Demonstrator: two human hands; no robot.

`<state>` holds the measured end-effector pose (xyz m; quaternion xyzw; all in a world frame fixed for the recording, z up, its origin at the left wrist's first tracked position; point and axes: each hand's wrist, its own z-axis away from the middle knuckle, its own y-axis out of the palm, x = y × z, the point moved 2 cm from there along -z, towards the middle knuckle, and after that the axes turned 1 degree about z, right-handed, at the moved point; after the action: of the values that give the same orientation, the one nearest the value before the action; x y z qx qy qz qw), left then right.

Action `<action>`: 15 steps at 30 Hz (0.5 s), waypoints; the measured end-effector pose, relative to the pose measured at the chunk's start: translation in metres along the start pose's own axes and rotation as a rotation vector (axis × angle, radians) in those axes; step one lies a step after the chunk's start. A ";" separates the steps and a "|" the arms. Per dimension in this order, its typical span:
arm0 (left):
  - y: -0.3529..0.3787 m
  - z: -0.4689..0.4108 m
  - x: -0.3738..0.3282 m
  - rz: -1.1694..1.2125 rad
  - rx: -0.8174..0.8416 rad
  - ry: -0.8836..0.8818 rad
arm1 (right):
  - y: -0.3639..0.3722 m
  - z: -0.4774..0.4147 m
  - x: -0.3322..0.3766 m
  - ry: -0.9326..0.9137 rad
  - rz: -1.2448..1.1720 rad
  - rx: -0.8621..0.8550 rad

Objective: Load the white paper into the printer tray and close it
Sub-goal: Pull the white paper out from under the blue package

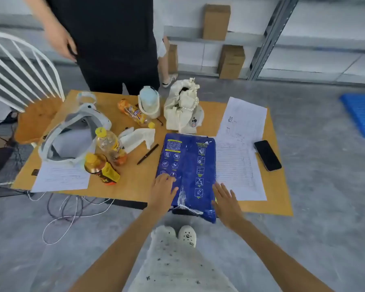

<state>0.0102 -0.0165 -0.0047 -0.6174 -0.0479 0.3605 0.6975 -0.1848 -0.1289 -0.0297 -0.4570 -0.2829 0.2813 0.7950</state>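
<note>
Table (pixel 135 186): orange-brown top, cluttered with bottles, printed sheets, a phone (pixel 267 155).
Paper pack (pixel 189 169): blue wrapper, flat at the near edge.
Left hand (pixel 163 191): open, fingers on the pack.
Right hand (pixel 227 202): open, beside the pack's right edge.
Room: grey floor, metal shelving (pixel 268 39) with cardboard boxes.

The blue paper pack (pixel 188 169) wore glossy, crinkled plastic; beneath it the surface (pixel 135 182) was smooth matt wood; beside it lay a glossy black phone (pixel 267 155).

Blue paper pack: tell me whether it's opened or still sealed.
Opened, it seems. The blue pack lies flat on the table, and its wrapper is torn white and ragged at the near end, between the left hand and right hand.
</note>
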 end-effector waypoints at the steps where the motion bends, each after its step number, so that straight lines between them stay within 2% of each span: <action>1: 0.004 -0.003 0.002 0.026 0.045 -0.014 | 0.004 -0.003 0.001 -0.017 0.036 0.030; 6: 0.031 -0.011 0.003 0.153 0.212 -0.098 | 0.023 -0.008 0.008 -0.039 0.071 0.135; 15: 0.050 -0.019 0.006 0.296 0.103 -0.256 | 0.037 -0.012 0.004 -0.009 -0.087 0.091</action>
<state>0.0018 -0.0301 -0.0559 -0.5304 -0.0267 0.5366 0.6558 -0.1803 -0.1170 -0.0672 -0.4063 -0.2933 0.2611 0.8251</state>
